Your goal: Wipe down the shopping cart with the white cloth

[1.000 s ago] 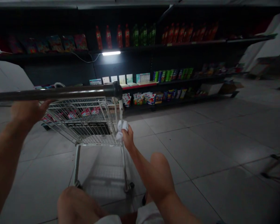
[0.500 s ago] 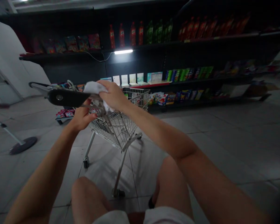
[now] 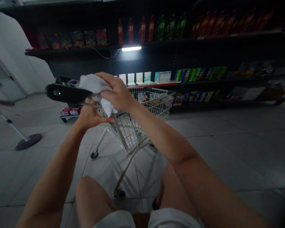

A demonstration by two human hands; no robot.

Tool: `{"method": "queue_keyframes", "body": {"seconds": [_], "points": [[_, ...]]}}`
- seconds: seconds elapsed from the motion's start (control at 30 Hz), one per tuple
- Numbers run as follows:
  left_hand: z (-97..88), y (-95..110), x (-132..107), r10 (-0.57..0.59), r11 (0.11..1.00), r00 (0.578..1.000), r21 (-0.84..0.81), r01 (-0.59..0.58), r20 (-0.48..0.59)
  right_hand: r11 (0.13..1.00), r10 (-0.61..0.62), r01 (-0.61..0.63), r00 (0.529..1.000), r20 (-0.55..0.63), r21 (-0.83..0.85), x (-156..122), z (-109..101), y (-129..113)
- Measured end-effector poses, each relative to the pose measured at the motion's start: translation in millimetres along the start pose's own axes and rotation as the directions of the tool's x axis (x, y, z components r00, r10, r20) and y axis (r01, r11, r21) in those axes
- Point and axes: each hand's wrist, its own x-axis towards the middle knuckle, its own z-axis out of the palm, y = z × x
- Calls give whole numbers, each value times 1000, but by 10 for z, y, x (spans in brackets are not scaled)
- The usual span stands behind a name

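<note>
A white cloth (image 3: 95, 85) is bunched in my right hand (image 3: 120, 93) and pressed on the shopping cart (image 3: 130, 136) near its handle end. The cart's black handle piece (image 3: 68, 94) sticks out to the left of the cloth. Just below, my left hand (image 3: 91, 114) grips the cart's frame under the handle, its thumb stretched to the right. The left fingertips are hidden behind the frame and the cloth. Packaged goods (image 3: 142, 96) show through the wire basket, though whether they lie in it or on the shelf behind cannot be told.
Dark shelves hold red bottles (image 3: 142, 30), green bottles (image 3: 172, 28), snack bags (image 3: 77, 38) and green and blue cans (image 3: 193, 75). A lit tube lamp (image 3: 131, 48) hangs beneath the upper shelf. A stand with a round base (image 3: 28, 142) is at left. My knees (image 3: 86, 190) are close to the cart's rear wheel (image 3: 119, 193).
The cart has turned a little, its basket's far end swinging right. Both hands stay at the handle end, and the cloth has shifted slightly. The shelves now appear farther right in view.
</note>
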Motion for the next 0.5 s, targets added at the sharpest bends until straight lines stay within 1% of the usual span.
{"method": "queue_keyframes", "body": {"seconds": [0.03,0.07,0.1,0.13,0.2,0.27,0.3,0.33,0.37,0.4,0.43,0.47,0.5], "points": [[4,2,6,34,999,999,-11,-35,-28,995,-32,18,990,-136,-99,-143,8,-13],[0,2,13,72,997,996,-30,-73,-51,981,-75,27,967,-245,-192,-289,26,-25],[-13,-2,21,108,992,992,-56,-111,-60,961,-124,36,942,-311,-276,-434,55,-32],[-32,-9,28,143,985,989,-87,-147,-50,937,-173,51,927,-332,-346,-576,100,-30],[-76,-32,39,189,969,982,-160,-186,2,885,-272,112,912,-307,-452,-871,237,13],[-98,-54,43,187,958,981,-229,-171,49,836,-319,138,909,-266,-530,-1233,431,108],[-93,-58,43,171,955,984,-254,-152,54,820,-311,118,914,-262,-560,-1460,542,168],[-77,-54,43,145,954,988,-270,-128,44,807,-267,74,930,-251,-586,-1723,658,232],[-52,-43,43,114,955,993,-277,-104,23,801,-185,10,955,-232,-599,-2021,777,293],[-22,-24,43,84,956,996,-281,-81,-1,809,-95,-68,965,-244,-584,-2346,893,349],[10,0,45,53,958,998,-282,-58,-25,820,-5,-119,977,-214,-561,-2684,1003,396],[40,25,49,21,958,999,-284,-33,-46,815,77,-181,975,-206,-551,-3018,1103,432],[64,49,53,-5,957,998,-291,-15,-67,800,125,-225,969,-213,-556,-3328,1188,456]]}}
